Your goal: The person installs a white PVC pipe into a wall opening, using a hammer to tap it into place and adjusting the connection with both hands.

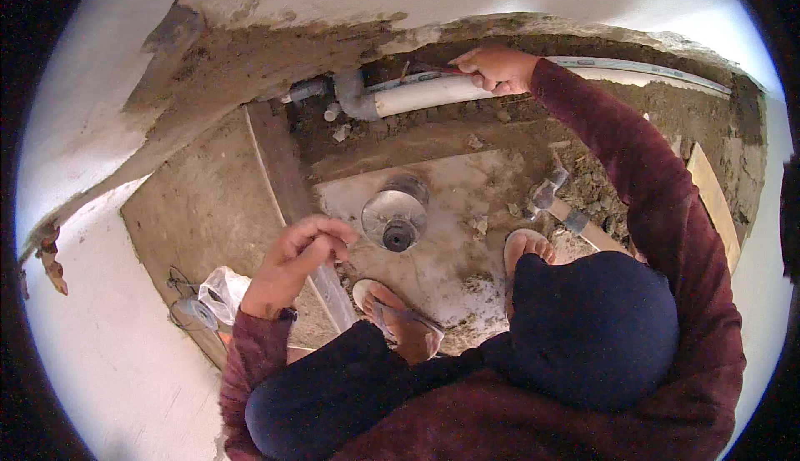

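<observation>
My right hand point(500, 69) is closed around a slim tool with a red handle point(451, 70), over the white pipe point(433, 94) along the base of the wall. Its far end points left toward the grey elbow fitting point(357, 97), and its exact kind is unclear. Over the left side, above a board edge, my left hand point(302, 263) is raised with loosely bent fingers, and I see nothing in it. To the right of its fingertips, a shiny round container point(395, 211) with a dark centre stands on the pale slab point(462, 186).
A hammer point(567, 211) lies by my right foot, beside loose soil. A long level-like bar point(642, 67) runs along the pipe. A plank point(715, 198) leans at the far right. A plastic bag point(223, 292) and wire coil point(193, 311) lie at left.
</observation>
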Tool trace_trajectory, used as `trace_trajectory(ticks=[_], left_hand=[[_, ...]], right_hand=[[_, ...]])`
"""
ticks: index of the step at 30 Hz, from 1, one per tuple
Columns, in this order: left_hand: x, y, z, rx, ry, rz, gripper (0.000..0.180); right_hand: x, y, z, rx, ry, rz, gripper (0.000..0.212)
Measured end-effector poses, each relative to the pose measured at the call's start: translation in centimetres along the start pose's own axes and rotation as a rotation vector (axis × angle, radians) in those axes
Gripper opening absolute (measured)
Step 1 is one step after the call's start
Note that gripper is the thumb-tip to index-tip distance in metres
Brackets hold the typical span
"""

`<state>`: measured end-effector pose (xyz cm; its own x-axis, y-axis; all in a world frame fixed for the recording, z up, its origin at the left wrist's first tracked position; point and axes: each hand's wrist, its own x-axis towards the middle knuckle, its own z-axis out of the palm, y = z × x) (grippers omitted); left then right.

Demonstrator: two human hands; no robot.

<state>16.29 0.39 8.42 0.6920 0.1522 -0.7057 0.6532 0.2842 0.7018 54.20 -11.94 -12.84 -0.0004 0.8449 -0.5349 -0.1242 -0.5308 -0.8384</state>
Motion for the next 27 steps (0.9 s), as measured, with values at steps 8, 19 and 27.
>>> trace_trajectory(ticks=[8, 19, 27], left_hand=[[16.8, 1.3, -0.8, 0.523, 0.243, -0.039, 0.031], [30.8, -1.4, -0.9, 1.230, 0.517, -0.295, 0.048], [30.8, 0.3, 1.6, 1.341, 0.687, -0.394, 0.042]], right_hand=[[4.8, 1.6, -1.6, -0.138, -0.152, 0.242, 0.035], [-4.3, -0.1, 1.0, -0.951, 0.231, -0.323, 0.033], [-16.1, -1.4, 3.1, -0.425, 0.353, -0.155, 0.032]])
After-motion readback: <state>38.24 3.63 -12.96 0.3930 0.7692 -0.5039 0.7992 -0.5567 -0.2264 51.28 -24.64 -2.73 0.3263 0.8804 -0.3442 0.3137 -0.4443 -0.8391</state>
